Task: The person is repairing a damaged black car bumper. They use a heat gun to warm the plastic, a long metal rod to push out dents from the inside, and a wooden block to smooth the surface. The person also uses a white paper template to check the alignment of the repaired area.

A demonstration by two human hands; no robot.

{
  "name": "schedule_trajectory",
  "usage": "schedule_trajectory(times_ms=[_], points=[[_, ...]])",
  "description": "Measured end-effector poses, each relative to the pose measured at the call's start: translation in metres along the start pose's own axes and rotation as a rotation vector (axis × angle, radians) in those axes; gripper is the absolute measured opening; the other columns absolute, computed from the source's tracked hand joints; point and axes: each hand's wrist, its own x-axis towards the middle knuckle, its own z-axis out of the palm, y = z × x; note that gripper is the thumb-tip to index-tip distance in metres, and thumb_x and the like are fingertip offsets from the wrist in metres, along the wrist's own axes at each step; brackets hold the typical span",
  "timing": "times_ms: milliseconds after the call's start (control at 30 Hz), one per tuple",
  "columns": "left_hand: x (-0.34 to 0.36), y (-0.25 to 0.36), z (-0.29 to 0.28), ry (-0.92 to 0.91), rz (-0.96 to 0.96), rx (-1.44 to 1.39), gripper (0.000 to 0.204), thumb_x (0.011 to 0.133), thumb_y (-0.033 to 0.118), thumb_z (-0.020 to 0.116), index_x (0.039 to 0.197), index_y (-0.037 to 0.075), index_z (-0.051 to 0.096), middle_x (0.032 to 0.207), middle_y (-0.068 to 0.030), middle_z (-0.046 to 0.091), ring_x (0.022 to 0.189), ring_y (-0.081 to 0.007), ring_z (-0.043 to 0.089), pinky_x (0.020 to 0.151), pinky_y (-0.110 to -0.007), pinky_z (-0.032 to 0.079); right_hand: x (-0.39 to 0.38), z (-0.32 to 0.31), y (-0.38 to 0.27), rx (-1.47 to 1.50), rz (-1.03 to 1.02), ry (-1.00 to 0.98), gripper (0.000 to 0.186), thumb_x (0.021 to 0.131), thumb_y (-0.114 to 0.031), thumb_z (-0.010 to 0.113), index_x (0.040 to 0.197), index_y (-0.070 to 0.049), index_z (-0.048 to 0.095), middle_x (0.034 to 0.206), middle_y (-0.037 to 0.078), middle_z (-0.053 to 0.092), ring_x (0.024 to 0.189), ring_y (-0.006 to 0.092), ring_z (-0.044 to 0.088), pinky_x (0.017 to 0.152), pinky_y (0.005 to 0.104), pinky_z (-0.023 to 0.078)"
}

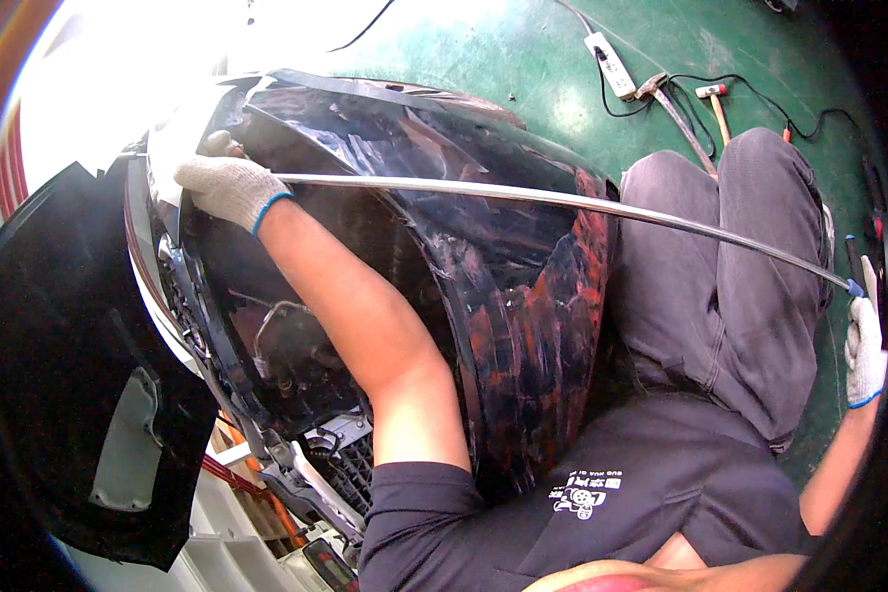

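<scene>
1. Currently I have the gloved right hand [864, 340] at the right end of the long metal rod [523, 194], the blue tip [853, 287] at the glove. Visible fingers look fairly straight; can't tell if they close round the tip.
2. Left hand [217, 185], also gloved, is far left at the edge of the dark curved panel [528, 331]. Fingers part-curled. Rod's left end is lost at the cuff, so I can't tell if it grips rod, panel edge or both.
3. Rod runs left to right across the far side of the panel and over the knees [760, 187]. Looks slightly bowed; could be lens.
4. Panel sits mid-scene, scuffed pale and red on its right part. Rod-to-panel contact unclear.
5. Step, my read: placing or levering the rod at the panel's left end. One frame won't settle which.
6. Next move, I'd say, calls for a seated left end and a firm right-hand hold before any load. Main risk: left end slipping.
7. Further out, far right on green floor [553, 104]: hammer [679, 120], red-and-white mallet [721, 116], power strip [612, 67].
</scene>
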Motion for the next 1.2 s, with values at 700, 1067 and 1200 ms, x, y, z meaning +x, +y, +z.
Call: schedule_trajectory(times_ms=[700,1067,1200], points=[[-0.001,0.002,0.002,0.003,0.001,-0.001,0.065,0.098,0.055,0.035,0.088,0.000,0.069,0.079,-0.0089,0.066,0.068,-0.0199,0.058,0.062,-0.032,0.044,0.028,-0.031,0.057,0.117,0.002,0.045,0.054,0.101,-0.018,0.057,0.155,-0.015,0.052,0.072,-0.012,0.048,0.046,-0.0012,0.028,0.041,0.0201,0.020],[0.001,0.002,0.005,0.012,0.005,0.000,0.066,0.098,0.057,0.036,0.089,0.000,0.069,0.079,-0.0080,0.065,0.068,-0.0189,0.057,0.060,-0.031,0.043,0.023,0.016,0.024,0.112,0.032,-0.026,0.063,0.097,-0.012,0.051,0.159,-0.007,0.045,0.073,-0.010,0.049,0.045,-0.0008,0.028,0.041,0.0197,0.022],[0.001,0.002,0.005,0.011,0.001,0.001,0.066,0.098,0.058,0.036,0.089,0.000,0.068,0.078,-0.0076,0.065,0.068,-0.0186,0.057,0.060,-0.031,0.043,0.032,0.016,0.037,0.169,0.002,-0.022,0.062,0.098,-0.012,0.051,0.159,-0.004,0.045,0.077,-0.009,0.053,0.046,-0.0008,0.027,0.041,0.0199,0.022]])
